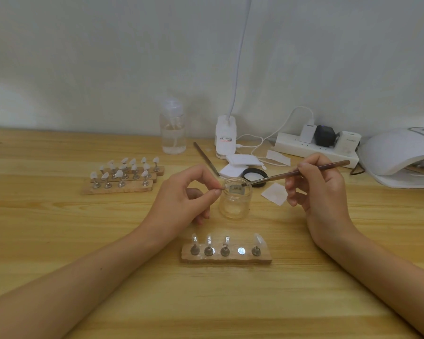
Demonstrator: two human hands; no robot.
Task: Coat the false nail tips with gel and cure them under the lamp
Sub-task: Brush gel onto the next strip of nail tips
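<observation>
The right hand point(321, 189) has its fingers curled round a thin brush point(296, 172) and holds it like a pencil. The brush is long and slanted. Its back end sticks up past the hand on the far right, and its hairy end points down to the left, toward the other hand. The left hand point(181, 194) pinches a small nail tip point(234, 190) between thumb and first finger. The piece is too small to see well, but it looks like a tip on its little stand. Both hands meet in the middle, right over the open mouth of a clear jar point(235, 204) that sits on the table point(59, 241) between them. The brush hairs are at the jar's rim, just beside the tip or touching it; I cannot tell which. So I think the painting step is on now, and the brush only needs a tiny move to the left. Both wrists are lifted, with the forearms coming in from the near corners. Just behind the brush lies the jar's black lid point(255, 176). Nearer than the hands is a wooden holder point(225, 258) with four stands and one bare spot. Far to the left of the left hand is another holder point(118, 188) full of white tips. The white curing lamp point(397, 155) is off to the right of the right hand, so that hand is closer to it.
</observation>
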